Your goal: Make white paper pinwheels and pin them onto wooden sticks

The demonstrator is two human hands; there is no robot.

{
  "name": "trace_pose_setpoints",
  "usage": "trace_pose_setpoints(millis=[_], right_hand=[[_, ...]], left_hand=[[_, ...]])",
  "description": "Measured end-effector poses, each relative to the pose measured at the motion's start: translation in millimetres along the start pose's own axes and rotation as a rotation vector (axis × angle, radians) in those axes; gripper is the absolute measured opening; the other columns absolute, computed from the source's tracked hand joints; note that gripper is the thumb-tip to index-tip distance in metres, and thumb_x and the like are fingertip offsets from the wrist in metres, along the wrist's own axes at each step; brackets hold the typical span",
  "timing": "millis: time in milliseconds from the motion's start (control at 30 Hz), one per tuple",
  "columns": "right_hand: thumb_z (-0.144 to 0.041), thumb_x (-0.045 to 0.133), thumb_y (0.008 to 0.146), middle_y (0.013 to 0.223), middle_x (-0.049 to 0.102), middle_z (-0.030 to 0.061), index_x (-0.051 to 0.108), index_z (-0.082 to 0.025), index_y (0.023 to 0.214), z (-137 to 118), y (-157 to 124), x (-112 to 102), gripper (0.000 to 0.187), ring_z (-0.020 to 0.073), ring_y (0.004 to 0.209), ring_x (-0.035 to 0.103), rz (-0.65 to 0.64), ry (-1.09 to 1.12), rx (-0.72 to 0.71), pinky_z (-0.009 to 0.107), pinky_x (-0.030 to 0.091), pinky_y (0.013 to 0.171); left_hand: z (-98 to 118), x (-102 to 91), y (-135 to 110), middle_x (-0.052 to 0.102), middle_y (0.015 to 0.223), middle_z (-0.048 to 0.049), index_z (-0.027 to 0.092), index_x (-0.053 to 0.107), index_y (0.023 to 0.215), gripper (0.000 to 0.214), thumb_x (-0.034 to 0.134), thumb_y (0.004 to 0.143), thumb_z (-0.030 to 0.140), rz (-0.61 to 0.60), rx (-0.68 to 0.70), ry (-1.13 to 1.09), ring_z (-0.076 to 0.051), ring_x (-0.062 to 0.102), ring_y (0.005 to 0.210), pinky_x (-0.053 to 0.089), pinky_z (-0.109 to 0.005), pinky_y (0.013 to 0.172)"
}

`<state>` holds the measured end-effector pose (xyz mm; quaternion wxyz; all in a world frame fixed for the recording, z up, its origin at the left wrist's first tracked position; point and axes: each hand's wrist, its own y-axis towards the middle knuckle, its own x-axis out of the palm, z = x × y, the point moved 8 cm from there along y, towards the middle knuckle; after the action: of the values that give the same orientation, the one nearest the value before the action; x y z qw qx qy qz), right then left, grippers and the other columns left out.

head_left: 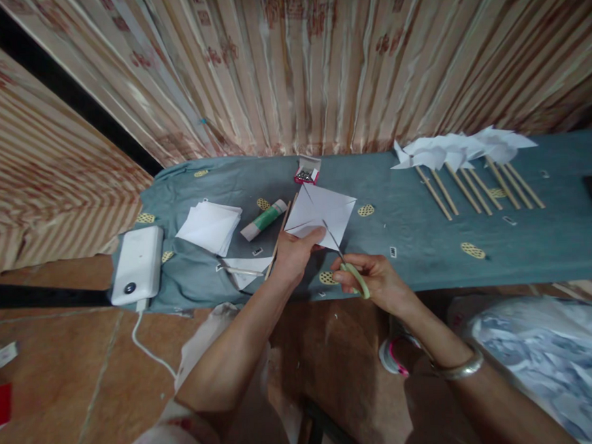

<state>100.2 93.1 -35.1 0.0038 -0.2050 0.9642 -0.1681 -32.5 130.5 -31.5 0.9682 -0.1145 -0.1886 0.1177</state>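
My left hand [293,255] pinches the near corner of a white square paper sheet [321,211] with diagonal creases, holding it over the blue-grey cloth [414,236]. My right hand [374,281] is closed around green-handled scissors [350,269]. Their blades point up to the sheet's lower edge and cut into it. A thin wooden stick [280,239] lies just left of my left hand.
A stack of white paper squares [210,227], a glue stick [264,219] and a small box of pins [307,170] lie nearby. Finished paper pinwheels on wooden sticks [463,165] rest at the right. A white power bank [137,263] with cable sits at the left edge. Curtains hang behind.
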Motion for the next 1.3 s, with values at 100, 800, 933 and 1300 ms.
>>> trace_pose_setpoints(millis=[100, 800, 933, 1300], right_hand=[[-0.047, 0.080, 0.058, 0.050, 0.051, -0.0055, 0.067, -0.017, 0.066, -1, 0, -1, 0.034, 0.0071, 0.047, 0.042, 0.003, -0.007, -0.006, 0.020, 0.033, 0.044], [-0.044, 0.066, 0.075, 0.067, 0.069, 0.0037, 0.058, -0.018, 0.104, -26, -26, -101, 0.040, 0.0249, 0.064, 0.068, 0.544, -1.159, -0.046, 0.030, 0.042, 0.057], [-0.042, 0.062, 0.080, 0.070, 0.071, 0.0101, 0.058, -0.015, 0.106, -31, -26, -117, 0.038, 0.0295, 0.070, 0.070, 0.642, -1.419, 0.025, 0.031, 0.043, 0.058], [-0.039, 0.060, 0.082, 0.071, 0.071, 0.0157, 0.062, -0.014, 0.102, -41, -11, -119, 0.032, 0.0342, 0.071, 0.069, 0.649, -1.531, 0.011, 0.035, 0.043, 0.059]], left_hand=[[0, -0.4, 0, 0.071, 0.078, -0.0050, 0.013, 0.067, 0.080, 0.031, 0.076, 0.053, 0.025, 0.002, 0.007, -0.012, -0.018, 0.063, 0.066, 0.051, -0.027, 0.056], [-1, 1.0, 2, 0.072, 0.075, -0.0058, 0.013, 0.069, 0.076, 0.025, 0.076, 0.055, 0.023, -0.020, -0.010, 0.022, -0.019, 0.065, 0.065, 0.052, -0.029, 0.060], [-18, 18.2, -2, 0.070, 0.067, -0.0040, 0.013, 0.068, 0.068, 0.015, 0.074, 0.059, 0.024, -0.165, -0.029, 0.203, -0.016, 0.062, 0.060, 0.049, -0.026, 0.056], [18, 23.5, -11, 0.055, 0.133, -0.0148, 0.018, 0.047, 0.134, 0.063, 0.069, 0.074, 0.021, -0.221, 0.553, 1.030, -0.027, 0.058, 0.111, 0.049, -0.044, 0.093]])
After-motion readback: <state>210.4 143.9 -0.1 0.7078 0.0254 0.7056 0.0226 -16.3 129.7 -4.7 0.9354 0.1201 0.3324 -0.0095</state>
